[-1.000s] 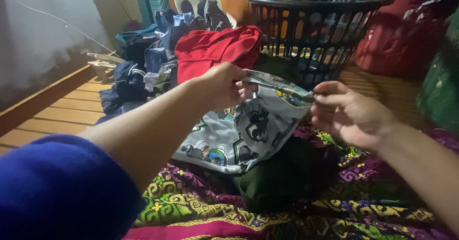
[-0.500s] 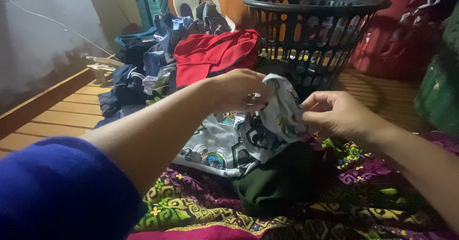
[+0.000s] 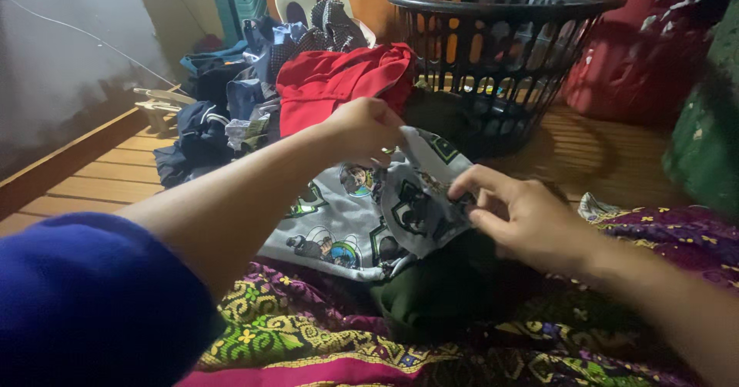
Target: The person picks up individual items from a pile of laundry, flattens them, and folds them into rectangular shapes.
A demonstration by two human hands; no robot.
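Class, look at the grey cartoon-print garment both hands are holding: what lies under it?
Under the grey garment lie a dark green cloth and a patterned purple and green fabric. How far either one runs beneath it is covered.

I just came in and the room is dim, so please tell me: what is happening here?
A person holds a grey printed garment with both hands: the left hand pinches its upper edge, the right hand grips a fold lower down. It hangs over a dark green cloth on patterned fabric. A clothes pile and a black basket stand behind.
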